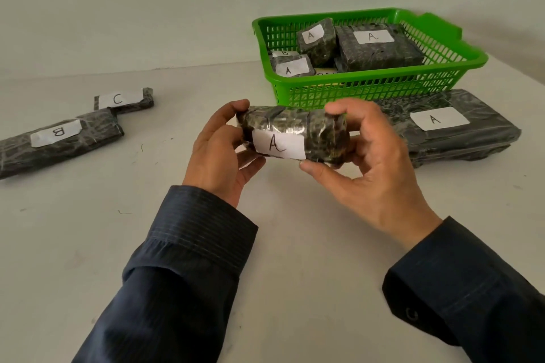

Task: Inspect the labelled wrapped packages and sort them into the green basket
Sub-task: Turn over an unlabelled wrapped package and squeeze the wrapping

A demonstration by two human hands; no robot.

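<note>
A roll-shaped wrapped package (321, 132), sealed in dark plastic and bearing a white label (278, 146) marked "A", is held above the counter (295, 244) just in front of the green basket (368, 77). The left grip (218, 153) is curled round the package's left end, thumb on top and fingers beneath. The right grip (371, 162) pinches the right end, fingers over the top and thumb pressed under the label's edge. Both arms wear dark striped sleeves (191, 259).

Behind the package, the basket stands on the counter by the pale wall and holds several wrapped parcels: a large block (380, 51) labelled "A", a smaller parcel (317, 41) labelled "A" leaning against it, a third "A" parcel (290, 66) at the front left, and one marked "B" (284, 53), mostly hidden behind that. A wide, flat package (460, 130) labelled "A" lies on the counter, touching the basket's near right side. Well to the left lie a long package (59, 141) marked "B", its label upside down to the camera, and, touching its far end, a small one (126, 100) marked "C".
</note>
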